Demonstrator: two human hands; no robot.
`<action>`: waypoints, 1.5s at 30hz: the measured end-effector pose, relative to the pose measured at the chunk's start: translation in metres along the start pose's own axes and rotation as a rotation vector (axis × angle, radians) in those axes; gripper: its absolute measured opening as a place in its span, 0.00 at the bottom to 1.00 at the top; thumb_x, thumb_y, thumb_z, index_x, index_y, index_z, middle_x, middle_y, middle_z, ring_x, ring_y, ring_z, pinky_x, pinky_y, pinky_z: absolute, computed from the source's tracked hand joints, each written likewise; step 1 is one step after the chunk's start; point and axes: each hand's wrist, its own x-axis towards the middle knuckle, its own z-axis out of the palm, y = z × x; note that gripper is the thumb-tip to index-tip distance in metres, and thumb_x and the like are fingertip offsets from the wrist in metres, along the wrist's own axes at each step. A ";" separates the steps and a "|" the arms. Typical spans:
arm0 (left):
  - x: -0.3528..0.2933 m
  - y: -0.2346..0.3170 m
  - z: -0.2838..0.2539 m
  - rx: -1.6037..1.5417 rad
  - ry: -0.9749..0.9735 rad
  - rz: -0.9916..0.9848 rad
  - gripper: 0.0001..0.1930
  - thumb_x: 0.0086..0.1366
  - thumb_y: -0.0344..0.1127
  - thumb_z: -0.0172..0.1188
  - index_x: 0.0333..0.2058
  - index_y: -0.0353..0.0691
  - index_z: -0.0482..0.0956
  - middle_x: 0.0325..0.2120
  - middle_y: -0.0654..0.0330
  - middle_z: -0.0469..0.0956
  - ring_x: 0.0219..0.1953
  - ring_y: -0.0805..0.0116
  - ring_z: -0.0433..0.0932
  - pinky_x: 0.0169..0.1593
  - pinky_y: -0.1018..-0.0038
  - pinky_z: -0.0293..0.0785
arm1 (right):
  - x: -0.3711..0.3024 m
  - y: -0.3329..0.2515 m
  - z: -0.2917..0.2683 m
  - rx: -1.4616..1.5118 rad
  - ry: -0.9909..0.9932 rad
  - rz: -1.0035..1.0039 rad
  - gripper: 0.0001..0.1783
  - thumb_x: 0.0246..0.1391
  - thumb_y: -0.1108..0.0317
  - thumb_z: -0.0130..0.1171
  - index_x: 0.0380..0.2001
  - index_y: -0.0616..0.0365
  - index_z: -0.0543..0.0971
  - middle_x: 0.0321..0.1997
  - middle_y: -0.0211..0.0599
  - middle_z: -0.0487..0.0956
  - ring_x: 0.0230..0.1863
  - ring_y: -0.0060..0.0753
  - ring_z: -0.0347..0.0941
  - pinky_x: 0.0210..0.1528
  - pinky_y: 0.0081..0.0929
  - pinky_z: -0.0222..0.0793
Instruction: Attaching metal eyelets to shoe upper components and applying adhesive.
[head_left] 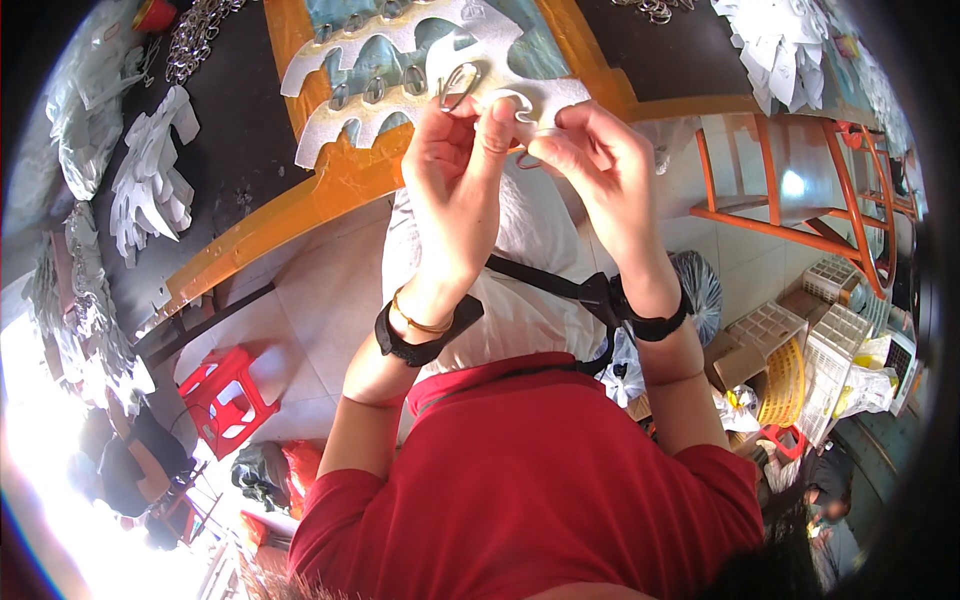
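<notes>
In front of me, over the table's near edge, my left hand (452, 195) pinches a curled part of a white, felt-like cut piece (507, 40) between thumb and fingers. An oval metal ring (460, 86) stands at those fingertips. My right hand (608, 170) is closed on the same white piece, close to the left thumb. A small reddish loop shows below the right fingertips; what it belongs to is unclear. To the left, scalloped white strips (318, 132) carry several oval metal rings (375, 90) between their lobes.
Metal rings (198, 40) lie heaped at the dark table's far left, near stacked white cut pieces (150, 185). More white pieces (778, 50) lie far right. A red plastic stool (225, 395) stands left, an orange metal frame (770, 205) right, beyond plastic crates (835, 350). People are at both sides.
</notes>
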 end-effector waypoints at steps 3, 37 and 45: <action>0.003 0.003 0.001 0.002 0.024 0.036 0.05 0.60 0.30 0.54 0.32 0.36 0.68 0.25 0.63 0.73 0.27 0.80 0.71 0.33 0.83 0.69 | 0.003 0.000 0.006 -0.085 0.448 -0.282 0.13 0.46 0.75 0.58 0.35 0.62 0.67 0.31 0.35 0.69 0.35 0.23 0.67 0.37 0.19 0.65; 0.003 0.018 -0.008 -0.088 -0.247 -0.305 0.10 0.57 0.30 0.58 0.36 0.32 0.72 0.29 0.60 0.76 0.32 0.78 0.73 0.39 0.83 0.69 | 0.027 -0.023 -0.012 -0.643 0.002 -0.416 0.08 0.47 0.64 0.55 0.24 0.57 0.71 0.25 0.31 0.70 0.30 0.34 0.66 0.39 0.30 0.54; 0.001 0.006 -0.004 -0.123 -0.115 -0.157 0.06 0.57 0.25 0.57 0.33 0.33 0.72 0.30 0.58 0.77 0.32 0.75 0.75 0.38 0.79 0.71 | 0.016 -0.023 -0.008 -0.555 0.100 -0.355 0.09 0.40 0.67 0.62 0.25 0.55 0.72 0.26 0.27 0.71 0.33 0.31 0.67 0.41 0.30 0.55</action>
